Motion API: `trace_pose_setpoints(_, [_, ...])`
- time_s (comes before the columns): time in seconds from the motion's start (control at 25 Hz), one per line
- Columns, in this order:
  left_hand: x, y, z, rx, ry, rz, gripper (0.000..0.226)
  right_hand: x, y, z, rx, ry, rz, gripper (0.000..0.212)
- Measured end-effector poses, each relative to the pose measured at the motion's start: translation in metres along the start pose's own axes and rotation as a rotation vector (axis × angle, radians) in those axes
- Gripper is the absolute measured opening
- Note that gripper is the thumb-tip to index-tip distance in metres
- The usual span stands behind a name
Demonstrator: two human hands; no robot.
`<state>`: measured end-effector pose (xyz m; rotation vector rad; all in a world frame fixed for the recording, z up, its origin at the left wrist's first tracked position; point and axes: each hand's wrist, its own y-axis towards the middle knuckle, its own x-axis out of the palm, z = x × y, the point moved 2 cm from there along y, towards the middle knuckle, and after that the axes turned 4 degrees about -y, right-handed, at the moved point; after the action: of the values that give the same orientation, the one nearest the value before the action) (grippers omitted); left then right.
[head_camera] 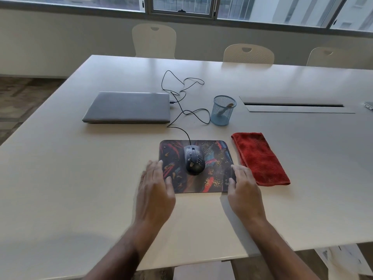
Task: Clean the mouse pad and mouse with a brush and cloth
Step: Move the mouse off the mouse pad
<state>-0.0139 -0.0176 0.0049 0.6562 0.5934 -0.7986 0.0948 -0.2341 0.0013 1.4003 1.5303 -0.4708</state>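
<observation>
Black wired mouse [194, 161] is sitting on the crumb-strewn patterned mouse pad [216, 158]; left hand [155, 190] and right hand [243, 188] are hovering spread wide, empty, flanking it.

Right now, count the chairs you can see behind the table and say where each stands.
3. One chair stands at the far edge left of centre, a second chair right of centre, a third chair further right. More may be hidden past the right frame edge.
</observation>
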Motion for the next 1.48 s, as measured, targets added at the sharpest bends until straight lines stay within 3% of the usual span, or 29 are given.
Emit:
trace_pose_setpoints(0.16, [0.010,0.009,0.032,0.096,0.041,0.068,0.065,-0.009,0.036,0.013,-0.039,-0.146,0.102,0.028])
trace_pose_setpoints(0.36, [0.037,0.033,0.055,0.011,0.260,-0.020,0.111,-0.007,0.080,0.042,0.147,-0.132,0.023,0.041])
trace_pose_setpoints(0.56, [0.059,0.051,0.060,-0.073,0.313,-0.118,0.132,0.006,0.075,0.054,0.146,-0.114,0.020,0.044])
trace_pose_setpoints(0.68, [0.067,0.055,0.062,-0.093,0.335,-0.131,0.130,0.006,0.076,0.056,0.146,-0.101,0.024,0.044])
trace_pose_setpoints(0.96, [0.061,0.061,0.055,-0.095,0.252,-0.062,0.097,0.008,0.076,0.058,0.134,-0.088,0.032,0.044])
trace_pose_setpoints(1.24, [0.024,0.054,0.018,-0.101,0.212,0.090,0.089,0.010,0.077,0.061,0.126,-0.085,0.053,0.043])
trace_pose_setpoints(1.48, [-0.019,0.048,-0.033,-0.220,0.234,0.211,0.087,0.011,0.077,0.062,0.123,-0.088,0.057,0.042])
